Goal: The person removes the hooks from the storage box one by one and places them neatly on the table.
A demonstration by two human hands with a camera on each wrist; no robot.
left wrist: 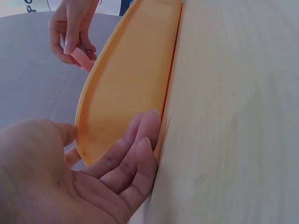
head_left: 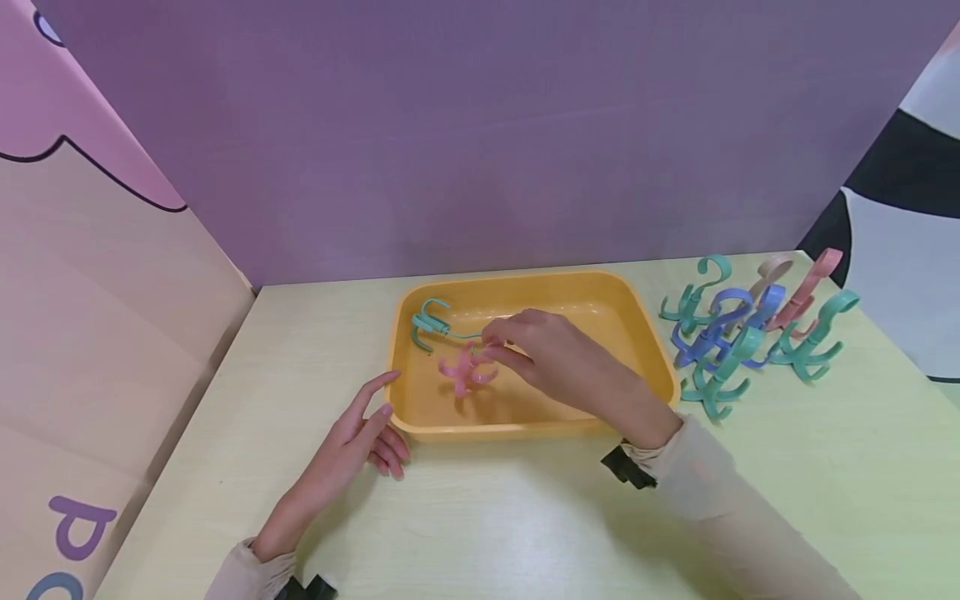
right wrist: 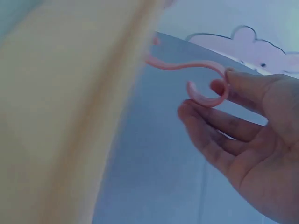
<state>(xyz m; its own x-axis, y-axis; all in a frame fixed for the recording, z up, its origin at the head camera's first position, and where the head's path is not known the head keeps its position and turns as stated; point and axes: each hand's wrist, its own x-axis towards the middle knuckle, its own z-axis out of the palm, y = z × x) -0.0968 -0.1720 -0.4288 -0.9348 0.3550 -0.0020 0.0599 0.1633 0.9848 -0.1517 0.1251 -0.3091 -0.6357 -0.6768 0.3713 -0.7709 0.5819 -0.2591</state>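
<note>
A yellow tray (head_left: 525,429) lies on the table. Inside it, at the left, is a teal hook (head_left: 431,323) with several curved prongs. My right hand (head_left: 558,358) pinches the curled top of a pink hook (right wrist: 201,65) between thumb and fingers. The hook's pronged end (head_left: 463,371) hangs over the tray floor; whether it touches the floor, I cannot tell. My left hand (head_left: 360,437) is at the tray's front left corner. Its index finger and thumb touch the rim, and the other fingers rest loosely along the outer wall (left wrist: 131,79).
At the right of the tray stands a cluster of several pronged hooks: teal (head_left: 723,375), blue (head_left: 708,333), pink (head_left: 806,292) and a pale one (head_left: 772,268). A purple panel (head_left: 525,150) rises behind the table, with a printed panel (head_left: 112,292) at the left.
</note>
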